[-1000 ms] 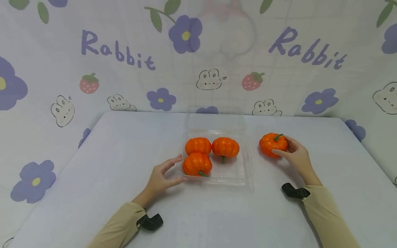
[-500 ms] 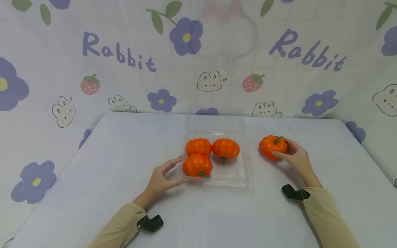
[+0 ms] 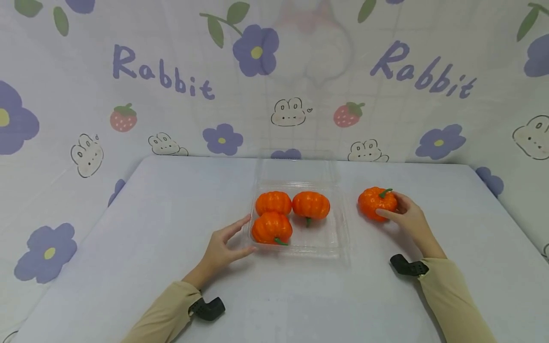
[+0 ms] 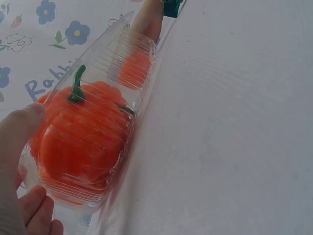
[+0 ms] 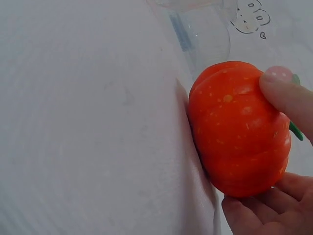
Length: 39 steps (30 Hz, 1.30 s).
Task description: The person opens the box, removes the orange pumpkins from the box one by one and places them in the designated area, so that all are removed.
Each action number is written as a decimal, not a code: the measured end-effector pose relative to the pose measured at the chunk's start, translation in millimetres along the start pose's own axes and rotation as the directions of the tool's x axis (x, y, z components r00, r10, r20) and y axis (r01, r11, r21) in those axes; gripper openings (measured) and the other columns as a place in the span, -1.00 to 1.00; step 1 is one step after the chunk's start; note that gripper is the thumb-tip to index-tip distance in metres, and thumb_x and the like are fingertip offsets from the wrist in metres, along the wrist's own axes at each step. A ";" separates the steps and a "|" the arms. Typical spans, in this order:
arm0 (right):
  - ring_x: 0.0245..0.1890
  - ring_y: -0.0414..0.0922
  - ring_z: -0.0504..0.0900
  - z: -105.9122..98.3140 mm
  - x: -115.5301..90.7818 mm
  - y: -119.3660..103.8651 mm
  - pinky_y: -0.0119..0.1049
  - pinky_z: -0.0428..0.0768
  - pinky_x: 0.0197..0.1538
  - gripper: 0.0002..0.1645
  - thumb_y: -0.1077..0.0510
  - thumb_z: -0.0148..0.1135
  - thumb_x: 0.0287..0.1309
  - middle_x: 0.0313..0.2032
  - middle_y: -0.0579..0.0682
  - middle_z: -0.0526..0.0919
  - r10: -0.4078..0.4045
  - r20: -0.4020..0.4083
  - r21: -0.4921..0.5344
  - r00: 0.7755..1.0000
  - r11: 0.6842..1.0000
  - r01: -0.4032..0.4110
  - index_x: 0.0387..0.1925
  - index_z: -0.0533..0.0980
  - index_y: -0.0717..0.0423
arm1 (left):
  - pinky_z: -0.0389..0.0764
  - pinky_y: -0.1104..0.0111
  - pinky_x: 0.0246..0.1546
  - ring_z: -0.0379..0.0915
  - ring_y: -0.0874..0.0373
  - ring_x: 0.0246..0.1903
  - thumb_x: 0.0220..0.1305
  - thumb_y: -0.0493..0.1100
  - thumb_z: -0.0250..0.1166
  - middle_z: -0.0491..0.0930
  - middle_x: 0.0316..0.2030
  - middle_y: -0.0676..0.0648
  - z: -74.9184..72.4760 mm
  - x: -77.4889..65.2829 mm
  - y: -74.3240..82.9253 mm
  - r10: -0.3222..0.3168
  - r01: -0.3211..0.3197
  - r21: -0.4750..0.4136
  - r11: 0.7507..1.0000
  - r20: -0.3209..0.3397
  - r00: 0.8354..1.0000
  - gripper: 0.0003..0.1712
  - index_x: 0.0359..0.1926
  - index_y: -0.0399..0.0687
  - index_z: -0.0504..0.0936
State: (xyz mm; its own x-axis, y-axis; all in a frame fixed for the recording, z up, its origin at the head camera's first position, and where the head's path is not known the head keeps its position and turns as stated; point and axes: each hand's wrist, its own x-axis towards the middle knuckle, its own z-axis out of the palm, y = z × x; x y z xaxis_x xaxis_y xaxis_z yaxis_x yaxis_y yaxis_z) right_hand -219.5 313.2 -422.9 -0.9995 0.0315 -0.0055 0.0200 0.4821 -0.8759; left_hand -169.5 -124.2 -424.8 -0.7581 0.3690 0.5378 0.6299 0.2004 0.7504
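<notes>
Three orange toy pumpkins with green stems lie in a clear plastic clamshell box [image 3: 317,240]: a back-left pumpkin [image 3: 272,202], a front-left pumpkin [image 3: 271,228] and a right pumpkin [image 3: 310,205]. My left hand [image 3: 218,247] holds the box at its front-left corner, thumb at the front wall and fingers at the left side; the left wrist view shows the thumb [image 4: 19,127] on the rim. To the right of the box, my right hand [image 3: 409,219] grips another pumpkin [image 3: 375,204] between thumb and fingers. In the right wrist view this pumpkin [image 5: 239,129] rests against the table.
The box's hinged lid [image 3: 296,169] stands open at the back. A white table [image 3: 171,200] bears everything, with a patterned cloth [image 3: 171,114] hanging behind it. Dark wrist devices stick out at the left sleeve [image 3: 160,312] and the right sleeve [image 3: 454,300].
</notes>
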 end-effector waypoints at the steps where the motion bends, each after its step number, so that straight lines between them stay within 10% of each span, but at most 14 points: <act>1: 0.19 0.23 0.14 -0.4 -0.3 -0.4 0.06 0.16 0.17 0.04 -0.10 0.24 0.04 0.26 0.34 0.06 0.000 0.002 -0.001 1.000 1.000 0.000 0.30 -0.07 0.37 | 0.27 0.18 0.10 0.28 -0.19 0.07 -0.22 -0.48 0.41 0.38 0.03 -0.38 0.1 -0.1 -0.2 0.002 -0.002 0.008 1.000 0.001 1.000 -0.29 0.05 -0.57 0.35; 27: 0.25 0.23 0.00 -6.9 0.2 -2.9 0.06 0.06 0.20 0.05 -0.11 0.18 0.09 0.30 0.30 -0.08 -0.012 0.036 -0.041 0.999 0.999 0.014 0.33 -0.17 0.32 | 0.29 0.08 0.06 0.30 -0.23 0.04 -0.27 -0.46 0.45 0.39 0.01 -0.40 1.3 1.6 -0.3 0.026 -0.026 0.030 0.999 -0.011 1.000 -0.26 0.03 -0.58 0.37; 39: 0.29 0.07 -0.01 -4.0 7.1 1.6 -0.09 -0.03 0.26 -0.02 -0.05 0.24 0.05 0.30 0.22 0.02 -0.209 -0.164 -0.054 0.964 0.978 0.202 0.34 -0.06 0.20 | 0.27 0.19 0.09 0.29 -0.26 0.03 -0.28 -0.51 0.43 0.37 0.01 -0.43 0.3 0.1 -0.2 0.039 -0.040 -0.010 0.999 -0.014 0.999 -0.38 -0.06 -0.56 0.45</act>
State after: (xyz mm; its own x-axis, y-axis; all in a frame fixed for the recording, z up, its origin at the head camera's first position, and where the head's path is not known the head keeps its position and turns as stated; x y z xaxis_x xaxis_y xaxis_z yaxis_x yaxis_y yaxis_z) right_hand -226.5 317.7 -422.5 -0.9637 0.0736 0.2566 -0.1813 0.5252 -0.8315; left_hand -169.6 -124.0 -425.0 -0.7348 0.3643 0.5721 0.6576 0.1762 0.7324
